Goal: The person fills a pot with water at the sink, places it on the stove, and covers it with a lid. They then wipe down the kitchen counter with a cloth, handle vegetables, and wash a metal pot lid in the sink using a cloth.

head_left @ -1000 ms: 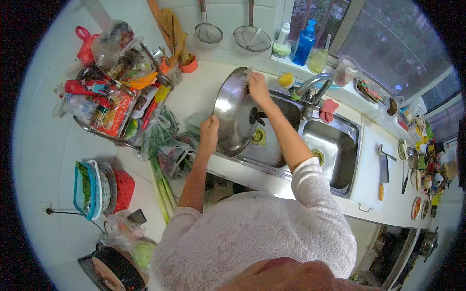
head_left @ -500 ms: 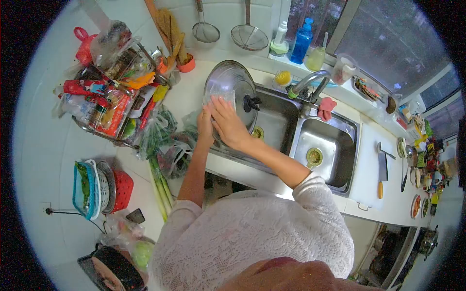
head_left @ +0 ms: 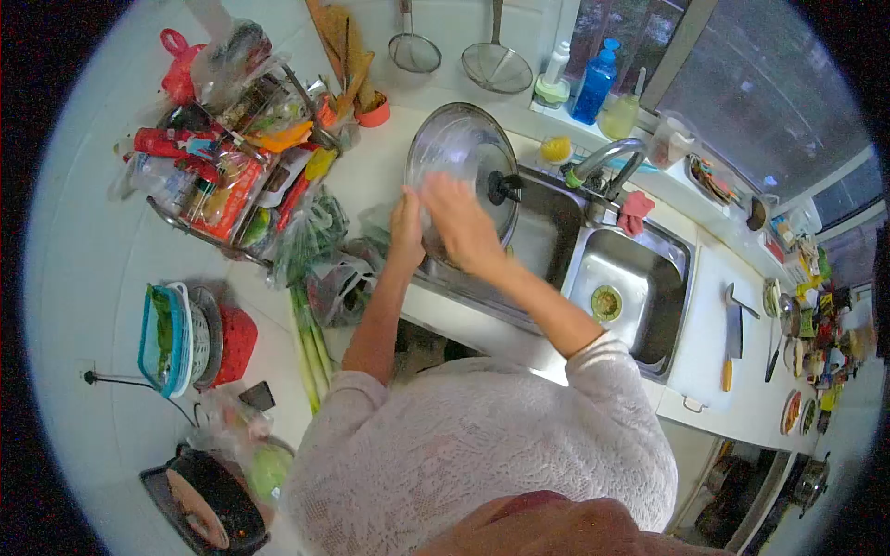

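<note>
My left hand [head_left: 407, 227] is raised at the left edge of a glass pot lid [head_left: 464, 130], its fingers closed on a clear plastic piece in front of the lid. What shape this piece has cannot be made out. My right hand [head_left: 461, 218] is over the same spot, its fingers smeared by motion. The lid has a metal rim and a black knob [head_left: 503, 188], and leans tilted at the left basin [head_left: 552, 222] of the steel sink. Below the faucet [head_left: 607, 157], the right basin [head_left: 640, 269] shows a drain strainer [head_left: 605, 302].
Left of the sink lie bagged greens [head_left: 315, 232], leeks [head_left: 311, 347] and a rack of packets [head_left: 222, 185]. A white cutting board [head_left: 709, 306] with a cleaver [head_left: 733, 332] lies at right. Bottles [head_left: 593, 83] line the sill; strainers [head_left: 497, 68] hang behind.
The view has shifted, so the scene sits slightly to the right. My right hand was sharp and flat over the clear plastic; now it is blurred. My left hand remains beside it.
</note>
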